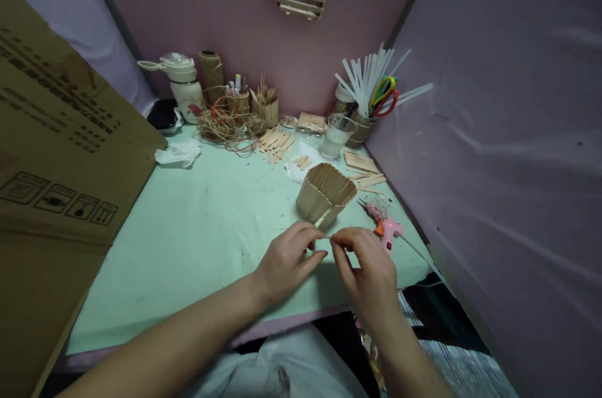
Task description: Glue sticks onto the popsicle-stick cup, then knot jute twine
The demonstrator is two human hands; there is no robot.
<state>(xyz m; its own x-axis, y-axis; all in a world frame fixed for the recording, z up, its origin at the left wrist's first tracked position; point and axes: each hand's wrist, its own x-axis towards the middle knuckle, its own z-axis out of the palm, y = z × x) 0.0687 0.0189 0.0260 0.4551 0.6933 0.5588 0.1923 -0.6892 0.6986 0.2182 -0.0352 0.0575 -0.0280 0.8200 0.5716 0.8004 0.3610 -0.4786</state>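
A cup-shaped holder made of wooden craft sticks [325,193] lies on its side on the pale green table [197,235]. Just in front of it my left hand [288,259] and my right hand [365,272] meet fingertip to fingertip. Both pinch something small and thin between them, too small to name. A pink hot glue gun [386,227] lies right of my right hand, near the table's right edge.
Along the back wall stand a white bottle [184,86], a tangle of twine [226,125], loose craft sticks [275,142], a clear plastic cup [335,135] and a jar with white sticks and scissors [371,100]. A large cardboard sheet [56,153] leans at the left.
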